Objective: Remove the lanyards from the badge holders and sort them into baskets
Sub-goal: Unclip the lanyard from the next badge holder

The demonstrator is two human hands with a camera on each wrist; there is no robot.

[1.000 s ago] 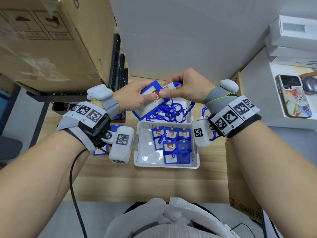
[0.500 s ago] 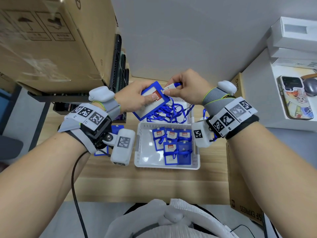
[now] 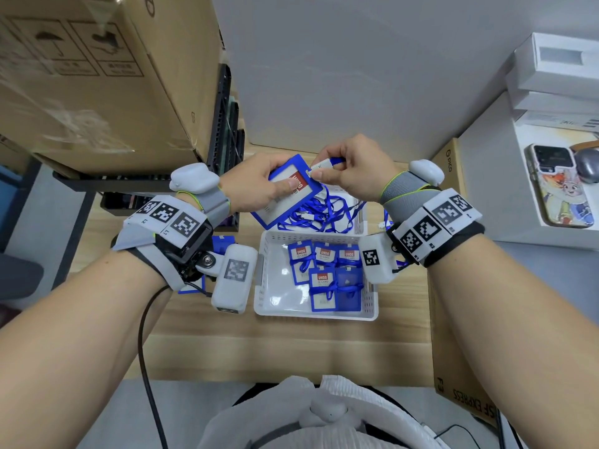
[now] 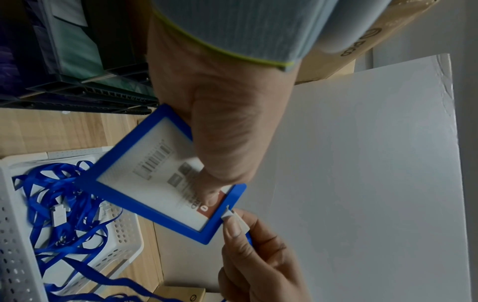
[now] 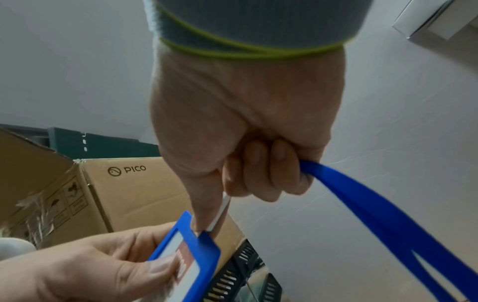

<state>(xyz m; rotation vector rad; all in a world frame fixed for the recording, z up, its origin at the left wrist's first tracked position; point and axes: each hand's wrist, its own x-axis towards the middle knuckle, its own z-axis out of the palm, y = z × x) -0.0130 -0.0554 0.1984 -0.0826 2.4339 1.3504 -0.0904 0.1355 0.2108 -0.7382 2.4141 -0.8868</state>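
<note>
Your left hand (image 3: pixel 256 186) raised above far basket (image 3: pixel 356 218), grip pinching blue badge holder (image 3: pixel 285 196), thumb pressed flat on card face, holder tilted. Your right hand (image 3: pixel 353 176) beside it, knuckles up, grip pinching white clip (image 4: pixel 230 214) at holder's top slot, other fingers curled round blue lanyard (image 5: pixel 375 214). Lanyard trails toward loose pile in far basket. Near basket (image 3: pixel 316 314) on counter (image 3: pixel 201 345) holds badge holders.

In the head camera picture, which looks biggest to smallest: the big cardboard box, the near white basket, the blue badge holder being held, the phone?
1. Cardboard box
2. White basket
3. Badge holder and phone: alike, unranked.
</note>
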